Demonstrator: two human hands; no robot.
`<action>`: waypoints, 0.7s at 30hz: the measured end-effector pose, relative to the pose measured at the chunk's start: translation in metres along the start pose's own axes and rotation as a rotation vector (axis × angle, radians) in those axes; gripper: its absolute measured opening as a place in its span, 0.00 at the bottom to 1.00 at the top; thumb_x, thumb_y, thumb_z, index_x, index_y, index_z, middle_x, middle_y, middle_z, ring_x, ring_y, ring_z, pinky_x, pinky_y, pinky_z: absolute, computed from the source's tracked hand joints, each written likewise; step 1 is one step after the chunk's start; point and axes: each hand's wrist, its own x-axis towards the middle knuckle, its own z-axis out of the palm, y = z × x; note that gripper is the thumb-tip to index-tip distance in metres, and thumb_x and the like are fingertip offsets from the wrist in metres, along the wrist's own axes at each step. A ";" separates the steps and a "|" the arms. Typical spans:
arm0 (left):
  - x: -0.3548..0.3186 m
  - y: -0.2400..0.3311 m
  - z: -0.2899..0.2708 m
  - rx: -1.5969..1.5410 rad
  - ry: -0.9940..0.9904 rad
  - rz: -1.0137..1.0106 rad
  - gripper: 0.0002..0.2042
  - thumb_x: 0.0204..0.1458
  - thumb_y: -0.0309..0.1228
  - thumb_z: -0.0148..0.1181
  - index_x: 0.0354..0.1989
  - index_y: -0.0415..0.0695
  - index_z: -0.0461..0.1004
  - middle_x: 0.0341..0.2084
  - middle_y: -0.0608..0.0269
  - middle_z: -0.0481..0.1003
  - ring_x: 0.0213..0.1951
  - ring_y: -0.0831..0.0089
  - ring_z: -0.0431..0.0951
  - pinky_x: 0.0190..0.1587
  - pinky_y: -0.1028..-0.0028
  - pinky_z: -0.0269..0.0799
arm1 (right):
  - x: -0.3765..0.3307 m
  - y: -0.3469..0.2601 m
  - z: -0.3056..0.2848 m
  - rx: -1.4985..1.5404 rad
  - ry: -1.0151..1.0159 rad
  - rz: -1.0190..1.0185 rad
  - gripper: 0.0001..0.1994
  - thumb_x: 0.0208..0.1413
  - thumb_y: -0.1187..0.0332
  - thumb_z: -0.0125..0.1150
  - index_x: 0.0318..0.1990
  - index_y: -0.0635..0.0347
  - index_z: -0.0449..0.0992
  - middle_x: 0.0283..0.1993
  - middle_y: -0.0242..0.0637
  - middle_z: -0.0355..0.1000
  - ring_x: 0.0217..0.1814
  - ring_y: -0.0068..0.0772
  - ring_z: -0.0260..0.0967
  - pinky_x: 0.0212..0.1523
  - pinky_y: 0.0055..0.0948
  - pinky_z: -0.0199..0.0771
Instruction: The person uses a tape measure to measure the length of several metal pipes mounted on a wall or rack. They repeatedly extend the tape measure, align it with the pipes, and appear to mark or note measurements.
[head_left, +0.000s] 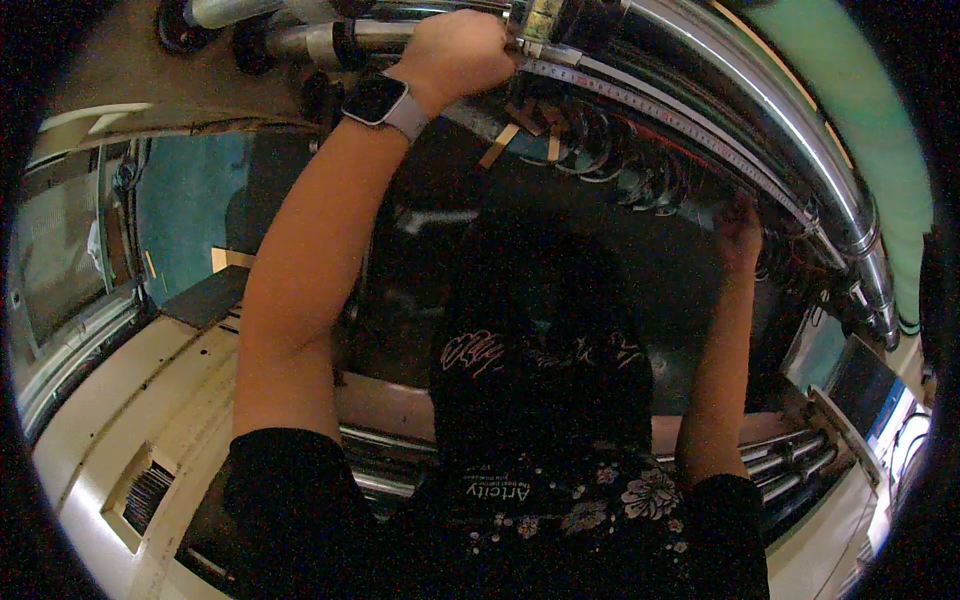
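My left hand (462, 55), with a smartwatch (378, 100) on its wrist, is raised to the top of the view. Its fingers are curled closed beside a yellowish metal fitting (541, 20) at the end of a ruler scale (660, 105). What they grip, if anything, is hidden. My right hand (740, 232) reaches up under the far right part of the scale, near a row of dark coiled tubes or rings (640, 175). Shadow hides its fingers.
A shiny metal roller (790, 95) curves above the scale, with green sheet (860, 90) beyond it. More metal bars (380, 35) run at the upper left. Pale machine panels (110, 430) stand at the lower left, and several rods (800, 455) lie low on the right.
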 end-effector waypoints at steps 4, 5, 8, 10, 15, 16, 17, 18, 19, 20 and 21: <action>0.006 -0.005 -0.005 -0.013 -0.127 -0.010 0.12 0.36 0.38 0.53 0.23 0.41 0.73 0.20 0.48 0.71 0.26 0.53 0.72 0.29 0.59 0.68 | 0.012 0.006 -0.028 0.028 -0.283 0.033 0.10 0.55 0.64 0.43 0.36 0.59 0.67 0.27 0.29 0.64 0.28 0.25 0.58 0.30 0.25 0.56; 0.007 -0.008 -0.005 -0.007 -0.163 -0.013 0.12 0.36 0.38 0.53 0.23 0.41 0.73 0.20 0.48 0.71 0.26 0.53 0.72 0.29 0.59 0.68 | 0.010 0.008 -0.024 -0.006 -0.213 0.022 0.10 0.55 0.63 0.43 0.36 0.59 0.67 0.27 0.29 0.64 0.28 0.24 0.58 0.29 0.25 0.55; 0.005 -0.012 -0.006 0.008 -0.158 0.017 0.12 0.36 0.39 0.53 0.22 0.41 0.73 0.20 0.48 0.71 0.26 0.53 0.72 0.29 0.59 0.68 | 0.003 0.010 -0.015 -0.057 -0.076 0.001 0.10 0.55 0.63 0.43 0.35 0.58 0.67 0.28 0.29 0.64 0.27 0.24 0.58 0.29 0.25 0.55; 0.003 -0.005 -0.009 -0.008 -0.118 -0.012 0.12 0.37 0.39 0.52 0.22 0.41 0.73 0.20 0.49 0.71 0.26 0.53 0.72 0.29 0.59 0.68 | -0.001 0.010 -0.013 -0.024 -0.084 0.004 0.10 0.55 0.63 0.43 0.35 0.59 0.67 0.28 0.28 0.64 0.27 0.24 0.58 0.30 0.24 0.55; -0.024 -0.002 0.009 -0.049 -0.151 0.020 0.11 0.39 0.37 0.51 0.23 0.42 0.73 0.22 0.51 0.72 0.28 0.56 0.72 0.32 0.61 0.69 | -0.021 0.012 0.013 -0.147 0.110 0.068 0.12 0.54 0.63 0.45 0.41 0.60 0.66 0.29 0.30 0.65 0.26 0.25 0.59 0.28 0.22 0.61; -0.037 -0.004 0.017 -0.075 -0.201 0.054 0.11 0.40 0.37 0.51 0.24 0.43 0.73 0.22 0.51 0.72 0.29 0.55 0.72 0.32 0.61 0.68 | -0.023 0.013 0.014 -0.195 0.119 0.100 0.13 0.53 0.63 0.46 0.43 0.60 0.66 0.29 0.30 0.65 0.26 0.25 0.60 0.27 0.21 0.62; -0.052 -0.003 0.021 -0.125 -0.240 0.048 0.10 0.41 0.37 0.50 0.25 0.43 0.73 0.23 0.51 0.72 0.29 0.55 0.72 0.33 0.61 0.68 | -0.027 0.017 0.012 -0.112 0.028 0.077 0.14 0.52 0.63 0.47 0.44 0.60 0.65 0.30 0.31 0.65 0.26 0.25 0.60 0.26 0.21 0.63; -0.067 -0.004 0.021 -0.178 -0.284 0.047 0.10 0.42 0.36 0.50 0.26 0.44 0.73 0.23 0.52 0.72 0.29 0.55 0.72 0.33 0.61 0.67 | -0.035 0.025 0.010 -0.030 -0.057 0.055 0.15 0.52 0.63 0.47 0.45 0.60 0.65 0.30 0.32 0.65 0.26 0.25 0.60 0.25 0.21 0.63; -0.078 -0.007 0.019 -0.202 -0.246 0.039 0.09 0.42 0.36 0.50 0.26 0.44 0.73 0.23 0.52 0.72 0.29 0.55 0.72 0.33 0.61 0.67 | -0.041 0.029 0.009 0.052 -0.142 0.033 0.16 0.51 0.64 0.48 0.46 0.61 0.64 0.30 0.32 0.66 0.26 0.25 0.60 0.25 0.21 0.63; -0.086 -0.008 0.019 -0.231 -0.211 0.031 0.09 0.42 0.35 0.50 0.27 0.44 0.73 0.24 0.52 0.72 0.29 0.55 0.71 0.33 0.61 0.67 | -0.052 0.030 0.017 0.060 -0.123 0.013 0.16 0.50 0.64 0.49 0.46 0.61 0.64 0.30 0.33 0.66 0.26 0.25 0.60 0.25 0.21 0.64; -0.093 -0.008 0.020 -0.265 -0.168 0.022 0.09 0.43 0.35 0.50 0.28 0.45 0.73 0.24 0.52 0.72 0.29 0.55 0.71 0.33 0.61 0.67 | -0.062 0.032 0.030 0.063 -0.107 -0.014 0.16 0.50 0.64 0.49 0.46 0.62 0.64 0.30 0.33 0.66 0.26 0.26 0.61 0.25 0.21 0.64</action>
